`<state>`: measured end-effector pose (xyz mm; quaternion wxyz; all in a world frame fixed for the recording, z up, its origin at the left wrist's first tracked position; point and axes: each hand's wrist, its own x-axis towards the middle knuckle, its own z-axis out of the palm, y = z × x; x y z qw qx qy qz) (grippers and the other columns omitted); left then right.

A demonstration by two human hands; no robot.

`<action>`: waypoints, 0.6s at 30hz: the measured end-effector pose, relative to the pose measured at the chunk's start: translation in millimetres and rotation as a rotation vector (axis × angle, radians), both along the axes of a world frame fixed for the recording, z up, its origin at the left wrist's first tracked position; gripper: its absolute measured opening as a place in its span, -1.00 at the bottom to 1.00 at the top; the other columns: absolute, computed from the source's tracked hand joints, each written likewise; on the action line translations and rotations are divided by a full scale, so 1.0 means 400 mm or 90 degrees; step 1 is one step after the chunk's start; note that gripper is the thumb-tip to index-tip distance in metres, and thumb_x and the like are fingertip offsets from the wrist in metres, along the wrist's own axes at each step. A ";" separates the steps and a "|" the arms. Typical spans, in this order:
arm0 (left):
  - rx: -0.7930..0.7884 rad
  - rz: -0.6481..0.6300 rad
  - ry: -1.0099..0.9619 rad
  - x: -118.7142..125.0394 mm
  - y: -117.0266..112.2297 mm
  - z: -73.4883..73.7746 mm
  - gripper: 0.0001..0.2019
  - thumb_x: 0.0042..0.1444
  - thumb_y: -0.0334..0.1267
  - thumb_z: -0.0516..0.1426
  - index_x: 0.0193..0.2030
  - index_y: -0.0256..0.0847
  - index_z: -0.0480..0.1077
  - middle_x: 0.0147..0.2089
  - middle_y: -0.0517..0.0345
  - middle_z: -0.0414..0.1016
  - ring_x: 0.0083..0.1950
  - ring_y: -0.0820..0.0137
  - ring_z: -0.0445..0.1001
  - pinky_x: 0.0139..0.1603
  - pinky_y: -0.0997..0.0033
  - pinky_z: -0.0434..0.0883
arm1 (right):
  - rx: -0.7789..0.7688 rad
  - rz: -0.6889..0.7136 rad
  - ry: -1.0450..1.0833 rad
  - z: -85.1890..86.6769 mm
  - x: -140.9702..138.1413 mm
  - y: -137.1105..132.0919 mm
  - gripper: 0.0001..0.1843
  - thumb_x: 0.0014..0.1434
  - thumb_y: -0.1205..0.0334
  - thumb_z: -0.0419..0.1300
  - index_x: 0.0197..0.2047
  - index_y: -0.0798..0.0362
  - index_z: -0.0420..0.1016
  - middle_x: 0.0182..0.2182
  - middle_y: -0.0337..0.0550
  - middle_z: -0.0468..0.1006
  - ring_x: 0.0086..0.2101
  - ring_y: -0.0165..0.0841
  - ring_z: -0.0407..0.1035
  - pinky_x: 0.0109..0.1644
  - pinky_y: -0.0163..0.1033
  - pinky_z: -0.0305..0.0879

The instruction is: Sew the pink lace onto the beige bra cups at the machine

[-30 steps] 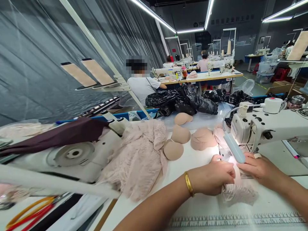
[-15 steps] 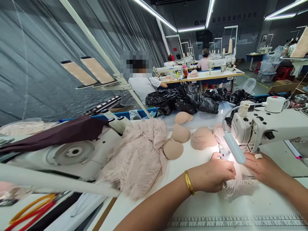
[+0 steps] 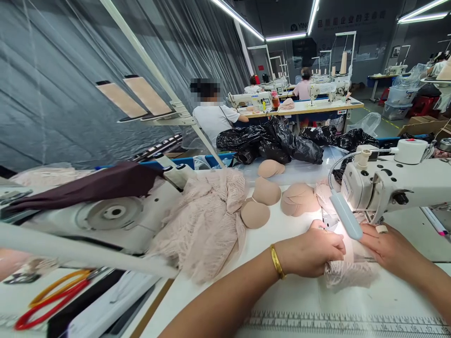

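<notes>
Pale pink lace fabric [image 3: 350,276] lies at the front of the white sewing machine [image 3: 362,180], lit by a grey lamp [image 3: 346,217] on a bendy neck. My left hand [image 3: 317,251], gold bangle at the wrist, is closed with curled fingers on the fabric's left side. My right hand [image 3: 391,246] lies flat beside the needle area, its fingers stretched over the cloth and partly behind the lamp. The needle itself is hidden. Left of the machine are beige bra cups [image 3: 255,214] and an overlapping stack of cups [image 3: 299,199].
A heap of pink lace [image 3: 207,225] covers the table's left part. Beyond it stands another machine under dark cloth [image 3: 88,188]. Red-handled scissors [image 3: 52,305] lie lower left. A ruler strip [image 3: 338,324] runs along the front edge. Black plastic bags [image 3: 271,141] are behind; a person [image 3: 213,122] sits farther back.
The view has shifted slightly, so the surroundings sit a little differently in the picture. Both hands keep nearly the same places on the lace fabric.
</notes>
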<state>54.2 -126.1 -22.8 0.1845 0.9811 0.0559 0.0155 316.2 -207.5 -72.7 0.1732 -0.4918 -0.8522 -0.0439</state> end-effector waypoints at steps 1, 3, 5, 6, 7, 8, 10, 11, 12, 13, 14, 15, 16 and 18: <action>0.005 0.004 -0.003 0.000 0.002 -0.002 -0.80 0.07 -0.57 0.19 -0.25 -0.19 0.46 0.13 0.21 0.59 0.00 0.29 0.55 -0.01 0.16 0.20 | -0.006 0.008 -0.004 -0.001 0.002 0.000 -0.62 0.35 0.48 -0.04 -0.12 -0.08 0.54 -0.18 -0.23 0.64 -0.41 -0.31 0.38 -0.30 -0.22 0.33; 0.015 0.010 -0.006 0.000 0.006 -0.006 -0.79 0.05 -0.58 0.18 -0.26 -0.19 0.45 0.12 0.22 0.59 0.00 0.29 0.53 -0.03 0.19 0.20 | -0.026 0.037 -0.001 -0.003 0.006 0.001 -0.61 0.37 0.49 -0.05 -0.07 -0.07 0.54 -0.13 -0.20 0.65 -0.37 -0.30 0.41 -0.27 -0.21 0.33; 0.024 0.013 -0.008 0.002 0.011 -0.007 -0.79 0.05 -0.59 0.17 -0.27 -0.19 0.45 0.10 0.21 0.58 0.01 0.28 0.52 -0.07 0.22 0.19 | -0.036 0.057 0.018 -0.005 0.009 0.001 -0.58 0.37 0.51 -0.05 -0.04 -0.09 0.55 -0.09 -0.19 0.65 -0.30 -0.29 0.44 -0.21 -0.20 0.33; 0.030 0.015 -0.008 0.004 0.014 -0.007 -0.79 0.06 -0.59 0.16 -0.28 -0.19 0.44 0.10 0.19 0.58 0.01 0.28 0.51 -0.09 0.24 0.18 | -0.043 0.068 0.025 -0.007 0.011 0.000 -0.56 0.37 0.52 -0.05 -0.02 -0.10 0.55 -0.08 -0.19 0.65 -0.26 -0.29 0.46 -0.19 -0.20 0.33; 0.038 0.017 -0.008 0.005 0.018 -0.006 -0.80 0.07 -0.59 0.15 -0.29 -0.20 0.44 0.09 0.17 0.58 0.01 0.27 0.50 -0.10 0.25 0.18 | -0.049 0.079 0.029 -0.008 0.013 -0.001 -0.55 0.37 0.53 -0.05 0.01 -0.12 0.55 -0.08 -0.18 0.64 -0.21 -0.28 0.47 -0.18 -0.20 0.32; 0.045 0.020 -0.009 0.007 0.021 -0.006 -0.81 0.08 -0.59 0.14 -0.31 -0.20 0.43 0.10 0.16 0.58 0.01 0.27 0.50 -0.12 0.26 0.17 | -0.055 0.090 0.029 -0.010 0.014 -0.003 -0.54 0.38 0.53 -0.05 0.03 -0.13 0.54 -0.09 -0.18 0.64 -0.17 -0.27 0.47 -0.16 -0.20 0.32; 0.058 0.026 -0.011 0.010 0.029 -0.007 -0.82 0.08 -0.59 0.15 -0.34 -0.21 0.41 0.09 0.15 0.58 0.00 0.28 0.49 -0.15 0.26 0.16 | -0.062 0.110 0.023 -0.011 0.015 -0.008 -0.54 0.39 0.53 -0.05 0.05 -0.13 0.53 -0.10 -0.17 0.63 -0.17 -0.27 0.45 -0.15 -0.18 0.30; 0.063 0.027 -0.013 0.012 0.033 -0.008 -0.82 0.07 -0.60 0.15 -0.35 -0.22 0.40 0.08 0.16 0.58 -0.01 0.29 0.49 -0.16 0.26 0.15 | -0.064 0.121 0.021 -0.010 0.015 -0.011 -0.56 0.39 0.53 -0.04 0.04 -0.12 0.53 -0.10 -0.16 0.63 -0.18 -0.28 0.45 -0.14 -0.17 0.30; 0.067 0.026 -0.017 0.012 0.036 -0.010 -0.81 0.07 -0.60 0.16 -0.35 -0.22 0.39 0.06 0.17 0.59 -0.01 0.30 0.49 -0.17 0.26 0.14 | -0.067 0.132 0.023 -0.007 0.014 -0.014 -0.57 0.39 0.54 -0.04 0.02 -0.11 0.53 -0.08 -0.16 0.64 -0.19 -0.28 0.45 -0.13 -0.17 0.30; 0.073 0.025 -0.020 0.013 0.039 -0.011 -0.81 0.06 -0.61 0.16 -0.35 -0.22 0.39 0.04 0.18 0.60 -0.02 0.31 0.49 -0.18 0.25 0.14 | -0.068 0.142 0.027 -0.002 0.012 -0.016 -0.58 0.38 0.55 -0.03 -0.01 -0.09 0.53 -0.05 -0.15 0.64 -0.17 -0.28 0.45 -0.11 -0.16 0.30; 0.080 0.025 -0.023 0.013 0.040 -0.014 -0.80 0.05 -0.62 0.15 -0.34 -0.22 0.39 0.01 0.19 0.60 -0.02 0.31 0.49 -0.18 0.25 0.13 | -0.069 0.153 0.034 0.004 0.009 -0.019 -0.59 0.37 0.56 -0.03 -0.03 -0.08 0.52 -0.02 -0.15 0.64 -0.13 -0.28 0.45 -0.10 -0.16 0.29; 0.088 0.025 -0.024 0.012 0.041 -0.016 -0.79 0.04 -0.63 0.15 -0.34 -0.22 0.38 -0.02 0.19 0.61 -0.03 0.30 0.49 -0.18 0.25 0.13 | -0.069 0.165 0.042 0.012 0.005 -0.021 -0.59 0.37 0.56 -0.02 -0.04 -0.07 0.52 0.01 -0.16 0.64 -0.09 -0.27 0.44 -0.09 -0.17 0.29; 0.098 0.025 -0.026 0.011 0.041 -0.018 -0.78 0.03 -0.63 0.14 -0.34 -0.22 0.38 -0.05 0.20 0.61 -0.04 0.30 0.48 -0.18 0.24 0.12 | -0.069 0.179 0.051 0.020 0.000 -0.024 -0.61 0.37 0.56 -0.02 -0.05 -0.07 0.52 0.02 -0.17 0.64 -0.05 -0.26 0.43 -0.08 -0.18 0.29; 0.123 0.022 -0.030 0.008 0.039 -0.023 -0.78 0.00 -0.63 0.14 -0.34 -0.21 0.38 -0.12 0.20 0.61 -0.10 0.30 0.47 -0.17 0.23 0.12 | -0.059 0.190 0.071 0.036 -0.011 -0.029 -0.65 0.40 0.50 0.00 -0.11 -0.08 0.53 -0.03 -0.20 0.66 -0.07 -0.26 0.43 -0.09 -0.20 0.30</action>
